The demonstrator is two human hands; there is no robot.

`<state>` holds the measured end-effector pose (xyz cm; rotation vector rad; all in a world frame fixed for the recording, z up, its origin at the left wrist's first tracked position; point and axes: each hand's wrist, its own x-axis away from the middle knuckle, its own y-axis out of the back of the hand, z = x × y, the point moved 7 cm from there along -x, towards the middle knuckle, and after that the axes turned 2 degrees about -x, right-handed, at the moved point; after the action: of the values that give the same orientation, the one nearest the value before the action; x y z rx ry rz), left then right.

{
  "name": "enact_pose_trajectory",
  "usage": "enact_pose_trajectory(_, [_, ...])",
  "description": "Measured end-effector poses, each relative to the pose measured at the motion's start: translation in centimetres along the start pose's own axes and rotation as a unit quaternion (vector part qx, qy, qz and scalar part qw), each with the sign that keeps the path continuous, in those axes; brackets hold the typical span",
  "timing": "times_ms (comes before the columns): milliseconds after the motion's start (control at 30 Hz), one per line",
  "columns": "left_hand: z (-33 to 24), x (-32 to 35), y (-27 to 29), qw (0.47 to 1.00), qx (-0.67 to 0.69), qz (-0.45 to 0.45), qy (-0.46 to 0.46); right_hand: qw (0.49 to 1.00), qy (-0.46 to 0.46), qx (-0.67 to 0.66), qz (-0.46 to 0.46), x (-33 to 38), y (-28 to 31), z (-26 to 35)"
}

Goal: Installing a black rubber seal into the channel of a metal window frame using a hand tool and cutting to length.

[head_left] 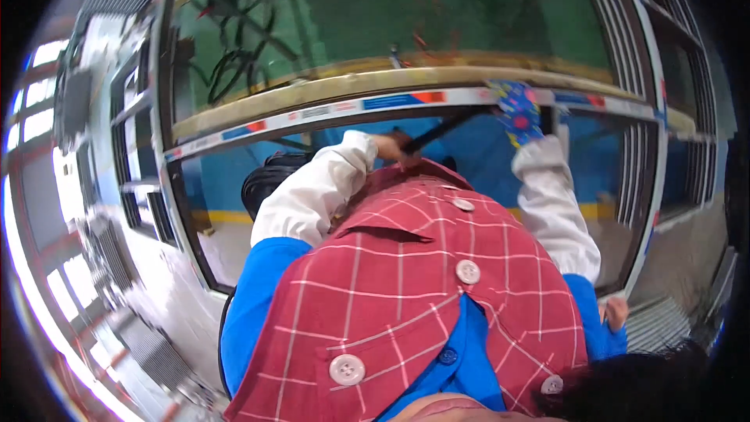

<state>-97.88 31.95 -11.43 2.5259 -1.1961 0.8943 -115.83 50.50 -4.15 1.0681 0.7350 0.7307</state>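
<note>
A narrow dark strip (pixel 444 134) lies diagonally at the centre of the frame, its lower-left end at the left hand (pixel 394 148) and its upper-right end at the right hand (pixel 519 113). The left hand is closed on the lower end of the strip, close against the front of the red checked apron (pixel 426 273); motion blur hides the exact finger placement. The right hand, in a blue patterned glove, overlaps the crossbar (pixel 328 112) right of centre — whether its fingers grip the strip, the bar or both cannot be told. The crossbar carries a printed label band and spans a large dark-edged frame (pixel 653 180), which fills most of the view. Above the crossbar, a pale beam (pixel 312 94) borders a green surface (pixel 351 12); dark looped cables (pixel 234 47) appear at the upper left of this surface, and small red items (pixel 426 39) at upper centre, both blurred. Below the crossbar, a blue area (pixel 461 143) shows through the frame, with a black rounded object (pixel 269 180) left of centre. Stacked metal profiles (pixel 156 352) occupy the lower left of the room, beside a pale floor (pixel 176 297); further ribbed profiles (pixel 660 324) lie at lower right.
</note>
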Motion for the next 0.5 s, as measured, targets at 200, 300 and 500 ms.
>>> enact_pose_trajectory(200, [15.7, 16.4, -2.1, 0.941, -0.142, -0.147, 0.269, 0.990, 0.002, 0.122, 0.075, 0.8, -1.5, -2.8])
enact_pose_trajectory(300, [20.2, 20.1, -5.9, 0.912, -0.153, -0.156, 0.348, 0.982, -0.057, 0.130, 0.123, -1.3, 0.4, -1.4])
enact_pose_trajectory(500, [10.5, 31.1, -5.3, 0.607, -0.271, -0.730, 0.157, 0.904, 0.127, -0.341, 0.223, -14.9, 4.3, 19.0])
